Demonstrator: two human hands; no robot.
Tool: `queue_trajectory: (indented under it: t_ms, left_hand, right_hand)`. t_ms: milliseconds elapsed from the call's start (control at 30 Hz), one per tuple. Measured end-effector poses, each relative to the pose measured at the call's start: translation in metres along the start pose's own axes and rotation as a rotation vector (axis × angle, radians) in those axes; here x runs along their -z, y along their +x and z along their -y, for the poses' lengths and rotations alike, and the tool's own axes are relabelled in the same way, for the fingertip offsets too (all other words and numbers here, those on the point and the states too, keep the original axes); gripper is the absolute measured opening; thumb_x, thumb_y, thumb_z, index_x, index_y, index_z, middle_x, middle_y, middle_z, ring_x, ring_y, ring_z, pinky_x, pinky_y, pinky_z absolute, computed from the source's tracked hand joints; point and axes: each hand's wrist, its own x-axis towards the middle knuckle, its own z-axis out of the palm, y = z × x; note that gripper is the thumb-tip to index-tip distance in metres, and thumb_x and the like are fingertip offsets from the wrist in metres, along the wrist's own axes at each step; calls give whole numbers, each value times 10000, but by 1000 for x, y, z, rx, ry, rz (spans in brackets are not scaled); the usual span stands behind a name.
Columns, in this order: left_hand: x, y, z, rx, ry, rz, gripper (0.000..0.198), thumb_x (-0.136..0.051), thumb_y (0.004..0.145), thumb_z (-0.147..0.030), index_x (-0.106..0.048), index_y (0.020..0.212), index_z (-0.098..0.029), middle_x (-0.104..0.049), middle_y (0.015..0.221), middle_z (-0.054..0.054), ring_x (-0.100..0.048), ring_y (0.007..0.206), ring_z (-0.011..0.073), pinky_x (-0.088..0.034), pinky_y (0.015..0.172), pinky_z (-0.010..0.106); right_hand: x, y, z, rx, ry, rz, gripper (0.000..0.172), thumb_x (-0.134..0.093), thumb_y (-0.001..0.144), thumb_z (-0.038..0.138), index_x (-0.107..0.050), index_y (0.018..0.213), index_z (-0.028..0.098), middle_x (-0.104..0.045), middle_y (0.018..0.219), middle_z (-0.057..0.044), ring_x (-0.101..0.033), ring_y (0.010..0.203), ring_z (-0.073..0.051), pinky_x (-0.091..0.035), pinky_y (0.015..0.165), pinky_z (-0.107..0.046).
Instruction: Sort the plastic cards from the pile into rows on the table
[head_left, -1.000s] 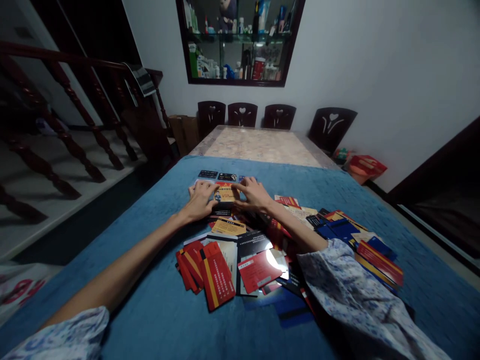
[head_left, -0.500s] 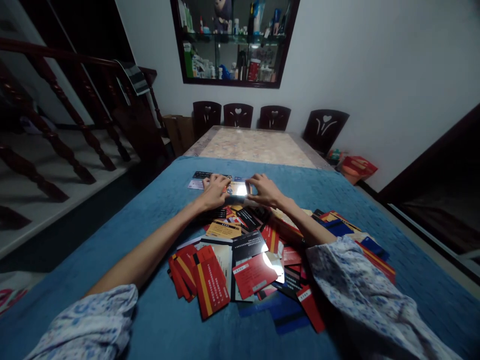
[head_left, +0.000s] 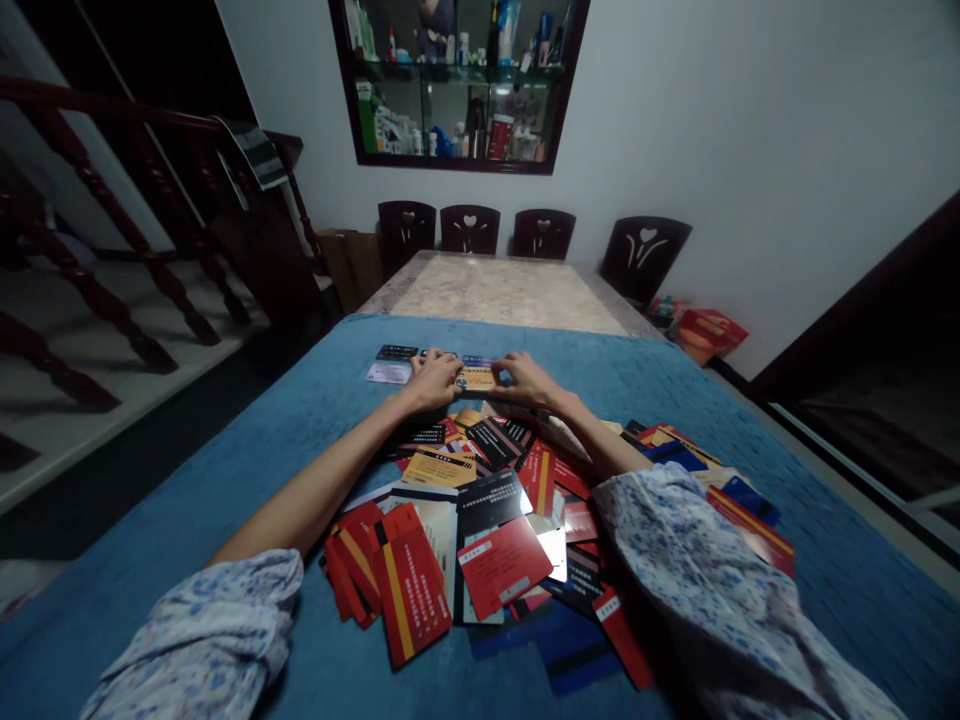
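Observation:
My left hand (head_left: 433, 381) and my right hand (head_left: 529, 379) both reach far forward over a blue cloth (head_left: 187, 480). Between their fingertips they pinch an orange-yellow card (head_left: 478, 378) by its two short ends, low against the cloth. The card lies in a row with a pale card (head_left: 388, 373) and a dark card (head_left: 397, 352) to its left. A loose heap of red, black, blue and yellow cards (head_left: 487, 500) spreads under and between my forearms. Both sleeves are pale with a blue flower print.
Beyond the cloth lies a bare marbled tabletop (head_left: 499, 292) with several dark chairs (head_left: 469, 229) at its far end. A wall cabinet (head_left: 457, 80) holds bottles. A dark wooden stair railing (head_left: 112, 200) runs on the left. A red bag (head_left: 711, 330) sits by the right wall.
Both hands have carried the orange-yellow card away from the heap to the far row and lowered it to the cloth. My arms stretched further forward.

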Motion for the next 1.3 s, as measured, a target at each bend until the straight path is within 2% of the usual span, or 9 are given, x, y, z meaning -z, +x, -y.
queue_trajectory:
  t_ms: [300, 533, 700, 833, 1033, 1300]
  left_hand:
    - [-7, 11, 1, -19, 23, 53, 254, -608, 809, -207, -672, 1050, -253, -632, 1229, 88, -403, 1218, 347, -309, 934, 510]
    - [-10, 15, 3, -27, 40, 86, 265, -592, 818, -212, -672, 1069, -242, -628, 1237, 101, -407, 1221, 347, -315, 930, 513]
    - [-13, 18, 7, -26, 49, 95, 276, -592, 812, -218, -673, 1073, -255, -625, 1233, 97, -400, 1235, 350, -314, 943, 522]
    - [-14, 21, 9, -25, 49, 105, 263, -597, 807, -228, -678, 1055, -261, -620, 1224, 89, -391, 1244, 357, -317, 953, 531]
    - [-12, 22, 9, -22, 75, 128, 227, -579, 813, -232, -695, 1009, -232, -606, 1205, 117, -410, 1233, 367, -336, 934, 535]
    - [-8, 23, 7, -57, 90, 155, 231, -585, 800, -243, -703, 998, -231, -602, 1166, 130, -412, 1222, 380, -337, 934, 559]
  right_hand:
    - [-12, 0, -6, -57, 44, 32, 411, -658, 861, 401, -678, 1190, 156, -617, 1180, -142, -547, 1063, -273, -439, 875, -345]
    - [-23, -1, -8, -77, 41, -5, 372, -632, 871, 430, -686, 1153, 194, -624, 1173, -126, -536, 1042, -268, -433, 847, -351]
    - [-23, -3, -5, -89, 38, 4, 428, -590, 894, 467, -658, 1221, 199, -625, 1186, -129, -537, 1064, -278, -426, 835, -358]
    - [-24, -4, -4, -103, 47, -6, 409, -592, 893, 461, -665, 1206, 208, -627, 1199, -124, -540, 1073, -280, -423, 843, -366]
    - [-27, -5, -6, -114, 80, -34, 444, -610, 890, 455, -656, 1262, 216, -635, 1178, -114, -538, 1085, -277, -417, 866, -361]
    - [-29, -4, -9, -114, 103, -57, 422, -639, 866, 473, -696, 1197, 218, -642, 1126, -105, -548, 1032, -254, -423, 872, -345]
